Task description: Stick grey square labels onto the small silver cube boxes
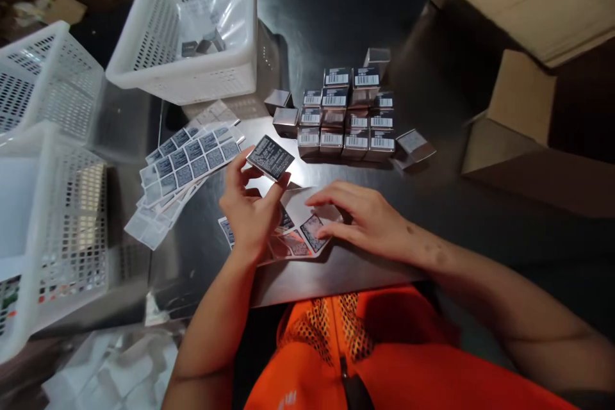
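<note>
My left hand (pixel 252 211) holds a small carton (pixel 270 157) by its edges, its dark face with fine pale print turned up. Below it on the metal table lies a label sheet (pixel 288 246), partly hidden by that hand. My right hand (pixel 360 214) is over the sheet's right part, fingers apart, the thumb tip at a square dark label (pixel 313 232). Whether that label is peeled up I cannot tell. To the left, more label sheets (pixel 192 160) lie fanned out. Beyond my hands stand several small cartons (pixel 343 118) in stacked rows, barcodes showing.
Loose cartons (pixel 414 147) lie at both ends of the stack. A white basket (pixel 182 77) with a few cartons and clear plastic stands at the back left. More white baskets (pixel 72 218) line the left side. An open cardboard box (pixel 523 102) is on the right.
</note>
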`<control>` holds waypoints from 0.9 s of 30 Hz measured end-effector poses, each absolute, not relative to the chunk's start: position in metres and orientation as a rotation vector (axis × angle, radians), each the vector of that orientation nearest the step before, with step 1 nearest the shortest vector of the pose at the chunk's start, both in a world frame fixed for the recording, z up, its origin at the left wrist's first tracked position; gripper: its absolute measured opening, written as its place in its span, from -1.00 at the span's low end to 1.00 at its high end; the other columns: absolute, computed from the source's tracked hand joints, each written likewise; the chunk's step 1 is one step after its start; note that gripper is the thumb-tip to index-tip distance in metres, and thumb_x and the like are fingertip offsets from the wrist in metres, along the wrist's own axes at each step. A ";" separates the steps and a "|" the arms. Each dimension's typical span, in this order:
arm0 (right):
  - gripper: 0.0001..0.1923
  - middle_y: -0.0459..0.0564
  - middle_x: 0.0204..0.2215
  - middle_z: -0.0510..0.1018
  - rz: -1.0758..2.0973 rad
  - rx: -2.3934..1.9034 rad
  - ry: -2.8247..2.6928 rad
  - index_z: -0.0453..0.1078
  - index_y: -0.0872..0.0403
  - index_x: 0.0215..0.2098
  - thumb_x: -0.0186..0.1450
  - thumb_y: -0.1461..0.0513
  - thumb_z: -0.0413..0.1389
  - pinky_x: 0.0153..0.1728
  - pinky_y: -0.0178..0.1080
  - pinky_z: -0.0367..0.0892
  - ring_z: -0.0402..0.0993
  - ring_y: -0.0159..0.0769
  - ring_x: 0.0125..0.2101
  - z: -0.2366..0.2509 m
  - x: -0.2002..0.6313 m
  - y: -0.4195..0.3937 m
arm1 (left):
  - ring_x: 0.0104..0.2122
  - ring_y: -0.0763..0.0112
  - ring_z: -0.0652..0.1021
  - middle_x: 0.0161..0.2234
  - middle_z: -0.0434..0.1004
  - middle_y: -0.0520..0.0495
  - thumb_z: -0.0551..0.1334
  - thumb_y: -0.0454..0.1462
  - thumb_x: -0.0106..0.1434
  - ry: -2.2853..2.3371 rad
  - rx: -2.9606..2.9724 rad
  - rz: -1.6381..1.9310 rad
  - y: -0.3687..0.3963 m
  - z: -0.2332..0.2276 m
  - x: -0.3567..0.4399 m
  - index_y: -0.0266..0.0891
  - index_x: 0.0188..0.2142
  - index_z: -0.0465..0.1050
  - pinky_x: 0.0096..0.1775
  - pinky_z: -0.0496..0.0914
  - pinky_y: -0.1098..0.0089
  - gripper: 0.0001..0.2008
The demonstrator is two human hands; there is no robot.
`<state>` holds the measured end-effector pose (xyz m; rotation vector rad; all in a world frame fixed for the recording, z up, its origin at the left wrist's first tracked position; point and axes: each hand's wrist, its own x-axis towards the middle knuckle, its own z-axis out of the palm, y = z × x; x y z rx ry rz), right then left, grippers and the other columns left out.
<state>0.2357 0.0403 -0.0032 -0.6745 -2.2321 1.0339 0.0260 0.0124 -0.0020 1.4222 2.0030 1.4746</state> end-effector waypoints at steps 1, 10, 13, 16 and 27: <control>-0.56 0.06 -0.04 0.58 1.050 -0.679 -2.217 0.42 0.05 0.06 0.27 0.13 0.36 0.00 -0.18 0.42 0.52 -0.19 -0.05 -0.004 0.235 0.041 | -0.31 0.43 0.58 -0.15 0.56 -0.01 0.48 -0.23 0.08 1.993 1.427 1.482 0.012 -0.003 0.026 -0.08 0.09 0.42 -0.48 0.36 0.55 -0.43; -0.73 -0.13 -0.23 0.71 1.551 -0.885 -2.035 0.46 0.01 0.00 0.34 0.20 0.27 -0.18 -0.32 0.43 0.66 -0.30 -0.23 0.004 0.234 0.039 | -0.26 0.46 0.57 0.02 0.54 -0.06 0.46 -0.26 0.08 1.989 1.539 1.644 0.013 0.000 0.025 -0.10 0.09 0.42 -0.51 0.33 0.58 -0.44; -0.87 -0.13 -0.34 0.71 1.426 -0.929 -2.108 0.44 0.03 -0.07 0.43 0.20 0.17 -0.28 -0.32 0.40 0.65 -0.32 -0.33 0.006 0.233 0.036 | -0.24 0.44 0.57 -0.03 0.55 -0.05 0.45 -0.24 0.09 2.038 1.568 1.595 0.014 0.000 0.024 -0.11 0.10 0.41 -0.48 0.34 0.57 -0.44; -0.90 0.00 -0.29 0.67 0.912 -0.827 -2.248 0.50 0.07 -0.18 0.44 0.24 0.13 -0.22 -0.24 0.41 0.59 -0.26 -0.27 0.003 0.231 0.036 | -0.27 0.43 0.53 -0.13 0.52 -0.03 0.46 -0.20 0.08 2.107 1.587 1.546 0.015 -0.002 0.023 -0.11 0.08 0.46 -0.49 0.31 0.55 -0.45; -0.87 0.00 -0.26 0.69 0.125 -0.378 -2.286 0.52 0.09 -0.15 0.43 0.34 0.12 0.08 -0.05 0.42 0.60 -0.23 -0.12 -0.001 0.235 0.033 | -0.57 0.65 0.33 -0.19 0.48 0.05 0.37 -0.27 -0.10 2.006 1.233 1.451 0.021 -0.004 0.025 -0.16 -0.09 0.41 -0.57 0.21 0.54 -0.49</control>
